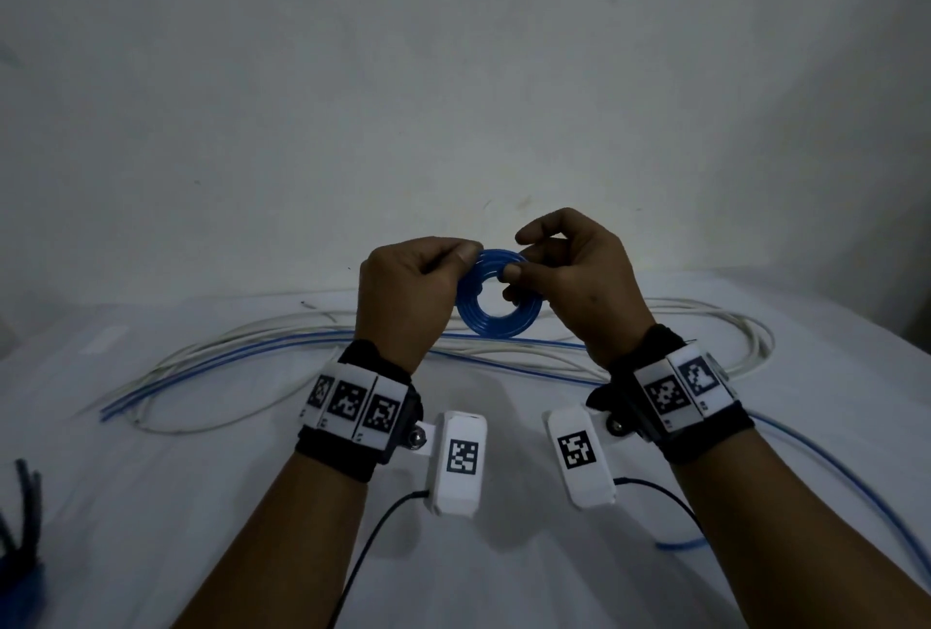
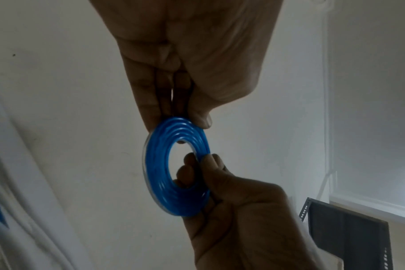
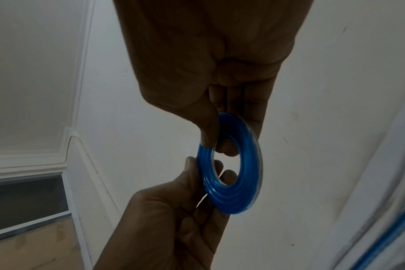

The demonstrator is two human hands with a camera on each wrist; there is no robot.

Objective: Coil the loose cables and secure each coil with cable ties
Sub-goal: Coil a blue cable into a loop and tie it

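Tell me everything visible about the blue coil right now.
The blue coil is a flat spiral ring of glossy, translucent-looking tubing, several turns around an open centre. It is held upright in the air above the table. The left hand pinches its left edge, the right hand its right, a fingertip through the hole. No tie shows on it.

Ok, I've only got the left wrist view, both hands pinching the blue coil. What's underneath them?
Observer: Long loose white and blue cables lie spread across a white table.
Operator: Is the coil resting on that table?
Observer: No. The left hand and right hand hold the flat blue spiral coil of cable in the air above them.
Operator: Any ties nearby?
Observer: Some dark strips lie at the table's left edge, possibly ties; it's too dim to be sure.
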